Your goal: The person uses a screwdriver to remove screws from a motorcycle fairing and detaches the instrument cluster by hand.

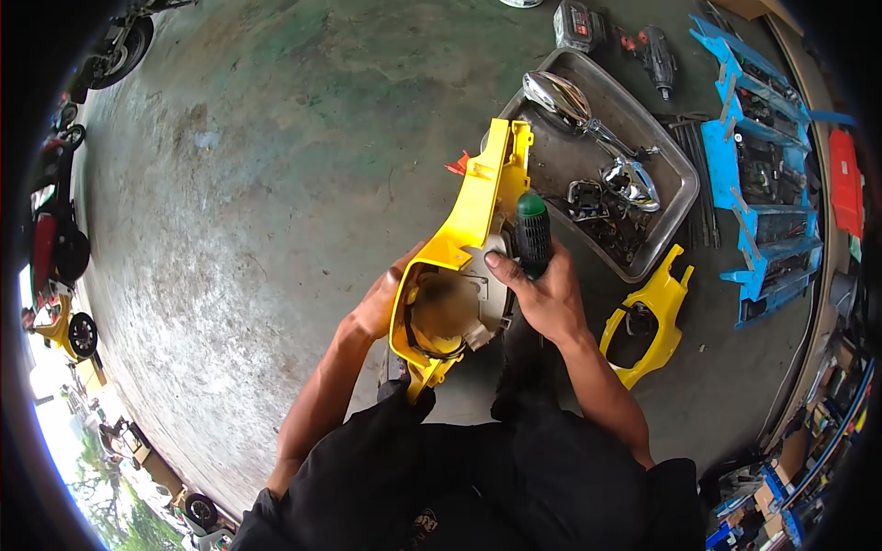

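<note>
Above my lap, my left hand (375, 301) grips the left side of a yellow motorcycle headlight cowl (470, 217), fingers hidden behind it. Set in the cowl is a headlight unit with a pale grey housing (496, 280); its middle is blurred. In my right hand (553, 298) is a screwdriver (532, 231) with a black and green handle, closed in the fingers, its green end pointing away from me. The right thumb presses on the housing. Where the screwdriver's shaft lies cannot be seen.
A metal tray (684, 220) beyond my right hand holds chrome mirrors (562, 97) and small hardware. A second yellow cover piece (669, 308) lies on the floor right of my arm. Further right stands an open blue toolbox (772, 220); a power drill (656, 61) lies behind the tray.
</note>
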Demonstrator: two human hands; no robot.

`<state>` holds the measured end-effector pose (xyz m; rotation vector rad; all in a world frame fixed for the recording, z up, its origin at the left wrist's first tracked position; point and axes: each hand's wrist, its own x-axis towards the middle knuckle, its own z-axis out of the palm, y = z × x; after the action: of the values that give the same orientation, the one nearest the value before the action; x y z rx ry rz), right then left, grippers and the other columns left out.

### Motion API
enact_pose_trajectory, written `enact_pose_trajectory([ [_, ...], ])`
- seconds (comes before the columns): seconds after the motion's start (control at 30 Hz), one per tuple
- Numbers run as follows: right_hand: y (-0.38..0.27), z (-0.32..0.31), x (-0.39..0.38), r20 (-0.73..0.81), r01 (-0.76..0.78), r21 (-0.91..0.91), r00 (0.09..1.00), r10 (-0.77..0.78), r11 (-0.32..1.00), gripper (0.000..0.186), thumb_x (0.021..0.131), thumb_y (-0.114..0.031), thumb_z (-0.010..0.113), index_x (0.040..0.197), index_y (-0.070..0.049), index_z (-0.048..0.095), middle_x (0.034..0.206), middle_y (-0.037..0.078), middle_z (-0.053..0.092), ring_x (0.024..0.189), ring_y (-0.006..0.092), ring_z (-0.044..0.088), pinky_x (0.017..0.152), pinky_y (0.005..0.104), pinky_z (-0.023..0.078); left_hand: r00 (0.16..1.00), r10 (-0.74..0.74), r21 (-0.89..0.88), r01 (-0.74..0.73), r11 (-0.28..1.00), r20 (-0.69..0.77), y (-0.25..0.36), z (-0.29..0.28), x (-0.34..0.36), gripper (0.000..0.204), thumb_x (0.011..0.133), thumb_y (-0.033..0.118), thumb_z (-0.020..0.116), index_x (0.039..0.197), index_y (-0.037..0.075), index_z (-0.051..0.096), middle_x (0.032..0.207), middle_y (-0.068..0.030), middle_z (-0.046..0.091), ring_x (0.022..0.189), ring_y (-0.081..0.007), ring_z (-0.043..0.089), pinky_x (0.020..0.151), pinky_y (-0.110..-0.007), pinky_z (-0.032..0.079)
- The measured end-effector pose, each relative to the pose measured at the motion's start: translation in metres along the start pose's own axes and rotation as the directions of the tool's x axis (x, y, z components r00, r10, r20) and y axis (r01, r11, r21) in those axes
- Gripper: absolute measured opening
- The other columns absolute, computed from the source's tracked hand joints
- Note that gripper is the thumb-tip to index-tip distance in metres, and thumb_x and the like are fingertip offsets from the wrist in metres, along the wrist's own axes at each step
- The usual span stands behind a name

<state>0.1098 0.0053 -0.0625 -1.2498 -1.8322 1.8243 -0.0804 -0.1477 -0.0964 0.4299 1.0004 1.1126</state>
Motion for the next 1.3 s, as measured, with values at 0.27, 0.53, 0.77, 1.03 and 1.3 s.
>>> enact_pose_trajectory([
  [0.27,-0.011,0.007,0.003,-0.093,0.115,0.067,0.990,-0.108,0.991,0.050,0.077,-0.033,0.082,0.106,0.001,0.060,0.089,0.010,0.068,0.078,0.0189,0.065,0.073,0.0334,0.052,0.952,0.283,0.307,-0.237,0.922,-0.116,0.041,0.042,0.008,0.143,0.051,0.072,0.077,0.153,0.002,0.006,0.154,-0.0193,0.023,0.143,-0.0290,0.025,0.116,-0.041,0.021],
  [0.53,-0.030,-0.077,-0.013,-0.294,0.250,0.047,0.929,-0.226,0.967,0.052,0.080,-0.023,0.072,0.122,0.003,0.055,0.102,0.006,0.063,0.092,0.0157,0.059,0.084,0.0299,0.047,0.884,0.328,-0.313,-0.431,0.846,-0.333,0.029,-0.029,-0.009,0.109,0.067,0.068,0.066,0.145,0.000,0.031,0.132,-0.0213,0.049,0.119,-0.0334,0.053,0.096,-0.047,0.048],
  [0.77,0.009,-0.098,-0.046,-0.150,-0.056,-0.803,0.983,-0.110,0.593,0.042,0.064,-0.012,0.080,0.093,-0.002,0.051,0.096,0.017,0.059,0.090,0.0414,0.061,0.074,0.0491,0.047,0.840,0.485,-0.441,-0.541,0.716,-0.243,0.056,-0.040,-0.021,0.113,0.068,0.076,0.063,0.145,-0.001,0.031,0.140,-0.0248,0.042,0.119,-0.0364,0.053,0.096,-0.053,0.049],
  [1.03,0.037,-0.075,-0.040,-0.143,-0.190,-0.891,0.979,0.144,0.412,0.047,0.068,-0.021,0.083,0.102,-0.006,0.055,0.107,0.013,0.062,0.097,0.0402,0.063,0.079,0.0506,0.050,0.917,0.287,-0.448,-0.388,0.805,-0.278,0.047,0.002,0.001,0.105,0.074,0.079,0.052,0.143,0.001,0.037,0.140,-0.0200,0.043,0.113,-0.0310,0.056,0.088,-0.047,0.054],
  [1.3,0.005,-0.129,-0.020,-0.335,-0.015,-0.402,0.933,-0.132,0.916,0.050,0.085,-0.037,0.071,0.114,0.001,0.057,0.103,0.017,0.066,0.100,0.0273,0.063,0.088,0.0393,0.047,0.954,0.190,-0.468,-0.280,0.838,-0.231,0.020,0.018,0.013,0.099,0.078,0.077,0.049,0.143,0.003,0.038,0.138,-0.0174,0.046,0.111,-0.0292,0.057,0.088,-0.046,0.053],
])
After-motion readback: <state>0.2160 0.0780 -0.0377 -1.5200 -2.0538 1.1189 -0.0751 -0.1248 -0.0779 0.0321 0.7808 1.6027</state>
